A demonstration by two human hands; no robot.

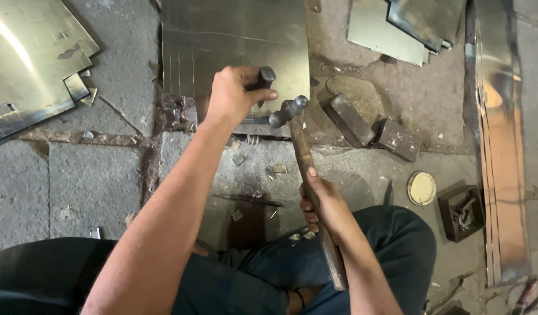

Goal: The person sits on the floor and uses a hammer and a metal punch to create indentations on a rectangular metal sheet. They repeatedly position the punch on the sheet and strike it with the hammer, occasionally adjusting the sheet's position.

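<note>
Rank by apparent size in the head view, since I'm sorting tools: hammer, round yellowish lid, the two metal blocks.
1. Hammer, longest by far.
2. The two metal blocks look alike; unranked.
3. Round yellowish lid, smallest.

Count of items visible on the stone floor [94, 186]:

- Hands: two, the left hand [231, 96] and the right hand [324, 204].
- Hammers: one hammer [304, 157], wooden handle.
- Punches: one dark punch [263, 81].
- Steel blocks: two, block one [346, 119] and block two [397, 139], side by side.
- Scribed metal sheets: one sheet [234, 41].
- Sheet stacks: two, the left stack [30, 64] and the right stack [409, 26].
- Long metal strips: one bundle [502, 146]; individual strips cannot be counted.
- Round lids: one lid [421, 188].
- Small square boxes: one box [461, 213].
- Thin rods: one rod [248, 200].
- Offcut scraps: several, too small to count exactly.
</note>
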